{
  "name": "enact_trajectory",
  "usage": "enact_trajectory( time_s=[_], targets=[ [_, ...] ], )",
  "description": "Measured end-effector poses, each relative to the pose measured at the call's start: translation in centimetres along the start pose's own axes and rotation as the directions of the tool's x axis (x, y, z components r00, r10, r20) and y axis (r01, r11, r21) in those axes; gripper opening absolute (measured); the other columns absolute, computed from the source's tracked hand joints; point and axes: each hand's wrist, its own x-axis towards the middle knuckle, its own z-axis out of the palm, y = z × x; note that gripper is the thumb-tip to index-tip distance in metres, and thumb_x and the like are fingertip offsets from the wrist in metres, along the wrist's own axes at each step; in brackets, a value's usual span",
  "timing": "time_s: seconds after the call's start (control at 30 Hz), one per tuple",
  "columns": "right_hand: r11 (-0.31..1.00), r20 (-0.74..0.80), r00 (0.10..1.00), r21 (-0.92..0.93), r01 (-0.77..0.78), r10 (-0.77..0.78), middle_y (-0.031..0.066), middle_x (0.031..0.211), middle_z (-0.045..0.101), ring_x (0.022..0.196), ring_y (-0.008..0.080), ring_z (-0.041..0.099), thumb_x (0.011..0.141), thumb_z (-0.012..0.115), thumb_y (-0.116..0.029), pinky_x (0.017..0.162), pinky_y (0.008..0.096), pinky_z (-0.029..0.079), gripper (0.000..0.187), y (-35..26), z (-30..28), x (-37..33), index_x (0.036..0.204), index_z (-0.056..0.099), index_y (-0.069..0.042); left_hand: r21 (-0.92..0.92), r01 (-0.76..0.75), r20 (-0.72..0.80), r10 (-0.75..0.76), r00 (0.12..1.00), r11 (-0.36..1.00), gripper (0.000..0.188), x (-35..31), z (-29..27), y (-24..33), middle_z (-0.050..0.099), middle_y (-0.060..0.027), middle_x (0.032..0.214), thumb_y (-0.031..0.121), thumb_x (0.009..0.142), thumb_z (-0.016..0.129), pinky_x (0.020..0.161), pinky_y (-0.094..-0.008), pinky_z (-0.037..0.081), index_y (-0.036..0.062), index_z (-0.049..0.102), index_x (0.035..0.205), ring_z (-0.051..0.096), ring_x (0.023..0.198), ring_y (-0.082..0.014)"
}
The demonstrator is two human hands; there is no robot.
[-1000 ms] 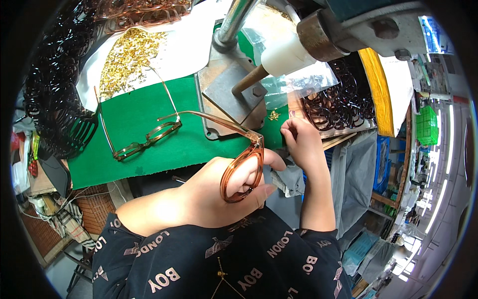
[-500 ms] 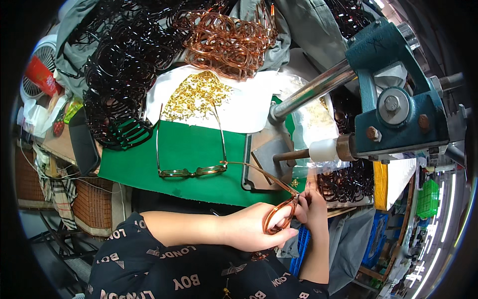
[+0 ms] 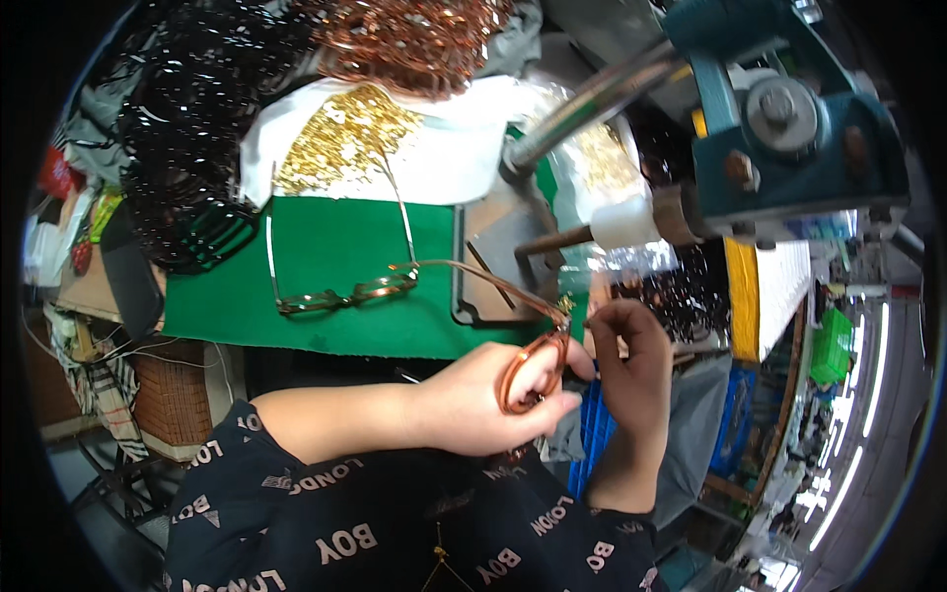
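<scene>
My left hand [image 3: 469, 395] is closed round a brown translucent eyeglass frame [image 3: 510, 380]. One temple of that frame stretches away over the metal block [image 3: 503, 222], its tip reaching the second glasses. Beside the frame's hinge, a little apart from it, is my right hand [image 3: 636, 365]. Its thumb and fingertips are pinched together; what they hold, if anything, is too small to make out. A second eyeglass frame [image 3: 347, 298] lies on the green mat [image 3: 212, 311], temples pointing away from me. A few tiny gold pieces [image 3: 565, 303] sit near the held hinge.
Gold small parts [image 3: 345, 133] are heaped on a white sheet [image 3: 459, 138]. Behind them are piles of brown frames [image 3: 409, 44] and black frames [image 3: 197, 118]. A teal hand press [image 3: 804, 187] overhangs the block from the right. Blue crates [image 3: 735, 424] stand below at right.
My right hand has come away from the frame's hinge, slightly to the right and up. My left hand still grips the frame. The whole view has shifted.
</scene>
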Motion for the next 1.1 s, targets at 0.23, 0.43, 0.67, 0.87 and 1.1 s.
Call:
enact_trajectory(
  time_s=[0.23,0.43,0.67,0.87,1.1],
  targets=[
    [0.956,-0.053,0.978,0.204,0.209,-0.202,0.0113,0.084,0.06,0.078,0.0205,0.058,0.077,0.06,0.001,0.071,0.0277,0.045,0.008,-5.3,1.5,-0.1,0.083,0.055,0.001,0.405,-0.172,-0.134,0.244,0.96,0.898,0.022,0.8,0.1,-0.9,0.06,-0.0084,0.074,0.004,0.076,0.058,0.059,-0.0253,0.047,-0.0005,0.053,0.096,0.06,0.065,-0.0144],
    [0.973,-0.051,0.972,0.0,0.23,-0.229,0.0102,0.077,0.059,0.069,0.0205,0.058,0.074,0.063,0.0,0.064,0.0279,0.045,0.01,-6.1,1.2,0.0,0.081,0.056,0.001,0.536,-0.149,-0.142,0.263,0.954,0.831,0.031,0.9,-0.2,-1.9,0.061,-0.0125,0.081,0.006,0.074,0.06,0.067,-0.0301,0.05,-0.0012,0.052,0.103,0.063,0.07,-0.0236],
    [0.978,-0.029,0.978,0.007,0.207,-0.207,0.0099,0.074,0.061,0.067,0.02,0.059,0.072,0.065,0.001,0.063,0.0275,0.046,0.008,-6.9,0.6,0.3,0.078,0.06,0.001,0.28,-0.181,-0.049,0.203,0.978,0.943,0.019,1.0,-0.2,-1.3,0.061,-0.008,0.076,0.006,0.081,0.056,0.058,-0.0258,0.048,0.0002,0.049,0.098,0.061,0.066,-0.0142],
    [0.973,0.027,0.996,0.217,0.079,-0.087,0.0086,0.077,0.063,0.072,0.0156,0.061,0.073,0.065,0.003,0.064,0.0252,0.046,0.011,-6.3,0.1,0.3,0.083,0.062,0.003,-0.173,0.037,0.044,-0.03,0.999,0.984,0.015,0.3,-0.2,0.5,0.058,-0.002,0.071,0.012,0.086,0.054,0.058,-0.0244,0.046,0.0025,0.048,0.096,0.056,0.065,-0.0075],
    [0.67,0.417,0.908,0.664,-0.331,0.036,0.0049,0.079,0.059,0.071,0.0063,0.057,0.081,0.057,0.005,0.062,0.0178,0.044,0.014,-5.5,-0.6,1.7,0.094,0.055,0.003,-0.317,0.095,0.171,-0.042,0.984,0.944,0.019,0.2,0.0,1.1,0.052,0.0007,0.073,0.011,0.087,0.054,0.06,-0.0219,0.047,0.0042,0.048,0.103,0.056,0.065,-0.0068]
  ],
)
